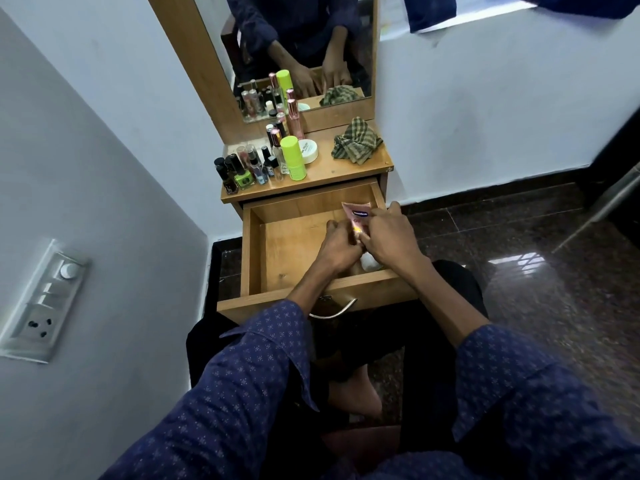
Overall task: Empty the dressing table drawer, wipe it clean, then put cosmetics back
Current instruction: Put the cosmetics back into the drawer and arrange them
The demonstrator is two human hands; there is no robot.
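Observation:
The wooden drawer (277, 251) of the dressing table stands pulled out. Both my hands are inside it, at its right side. My left hand (341, 245) and my right hand (388, 237) together grip a pink tube (358, 213) with a blue label, lying lengthwise. Its white cap end (370, 262) shows below my hands near the drawer's front wall. The left part of the drawer floor is bare wood. On the tabletop (346, 168) stand several nail polish bottles (242, 174), a lime-green stick (292, 157), a white jar (308, 150) and a checked cloth (358, 140).
A mirror (298, 46) rises behind the tabletop and reflects my hands. The drawer's metal handle (332, 308) hangs at its front, above my knees. A switchboard (38, 303) is on the left wall. Dark tiled floor (536, 254) lies to the right.

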